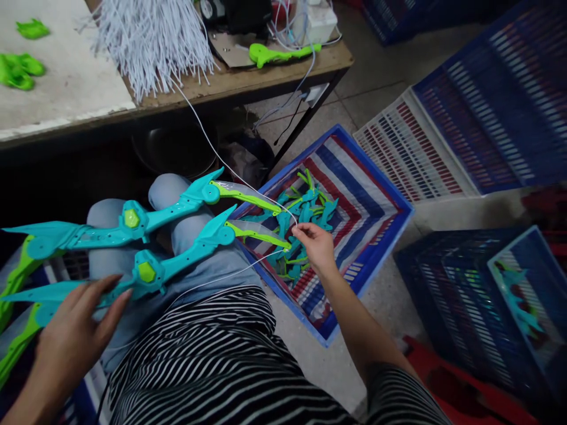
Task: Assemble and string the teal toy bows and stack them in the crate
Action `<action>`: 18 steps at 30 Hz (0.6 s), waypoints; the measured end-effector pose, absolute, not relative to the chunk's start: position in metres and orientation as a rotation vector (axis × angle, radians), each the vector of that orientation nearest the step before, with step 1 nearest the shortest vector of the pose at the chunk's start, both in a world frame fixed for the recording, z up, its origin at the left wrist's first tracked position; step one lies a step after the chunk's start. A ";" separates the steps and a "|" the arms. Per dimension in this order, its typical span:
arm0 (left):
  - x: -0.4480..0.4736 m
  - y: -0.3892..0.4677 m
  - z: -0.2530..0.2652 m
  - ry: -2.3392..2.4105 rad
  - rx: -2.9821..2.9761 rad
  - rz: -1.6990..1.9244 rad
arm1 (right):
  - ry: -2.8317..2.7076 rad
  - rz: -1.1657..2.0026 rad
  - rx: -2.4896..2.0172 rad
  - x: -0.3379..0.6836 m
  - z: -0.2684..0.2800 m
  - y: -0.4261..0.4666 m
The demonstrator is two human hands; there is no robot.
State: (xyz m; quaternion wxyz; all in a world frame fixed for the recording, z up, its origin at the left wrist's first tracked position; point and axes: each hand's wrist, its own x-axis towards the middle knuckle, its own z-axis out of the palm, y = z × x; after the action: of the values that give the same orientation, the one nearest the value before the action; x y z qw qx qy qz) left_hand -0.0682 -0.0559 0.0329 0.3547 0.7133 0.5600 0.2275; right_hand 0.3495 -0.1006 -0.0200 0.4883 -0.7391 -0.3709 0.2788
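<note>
Two teal-and-green toy bows lie side by side across my lap, a farther bow [177, 209] and a nearer bow [190, 251]. My right hand [315, 245] pinches a white string [233, 168] by the green tips at the bows' right ends. That string runs back to a bundle of white strings [155, 44] on the table. A second string [230, 271] trails from the nearer bow's green tip toward my waist. Over the left part of the nearer bow, my left hand [82, 327] has its fingers apart; whether it touches the bow I cannot tell.
A blue crate [376, 227] with a striped liner holds several bows to my right. Other blue crates [447, 295] stand beyond it. On the table [66, 112] are green parts [20, 71], a green bow limb [283, 54] and tangled cables.
</note>
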 end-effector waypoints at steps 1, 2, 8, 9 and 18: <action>-0.049 -0.042 0.030 1.459 1.965 0.573 | -0.888 0.688 -1.765 0.349 -0.016 -0.091; -0.031 -0.031 0.027 1.427 2.094 0.524 | -0.881 0.694 -1.733 0.348 -0.012 -0.082; 0.012 -0.016 0.007 1.110 2.121 0.141 | -0.991 0.662 -1.698 0.342 -0.006 -0.048; 0.010 -0.019 0.007 1.100 2.102 0.095 | -1.014 0.664 -1.709 0.341 -0.007 -0.048; 0.055 0.008 0.018 1.023 1.947 0.150 | -1.149 0.618 -1.782 0.338 -0.015 -0.053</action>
State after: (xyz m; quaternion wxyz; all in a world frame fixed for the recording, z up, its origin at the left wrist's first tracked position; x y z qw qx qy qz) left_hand 0.0547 0.0080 0.0180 0.4516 0.7880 0.4141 0.0608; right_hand 0.3383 -0.0531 -0.0146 0.4499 -0.7206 -0.4646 0.2498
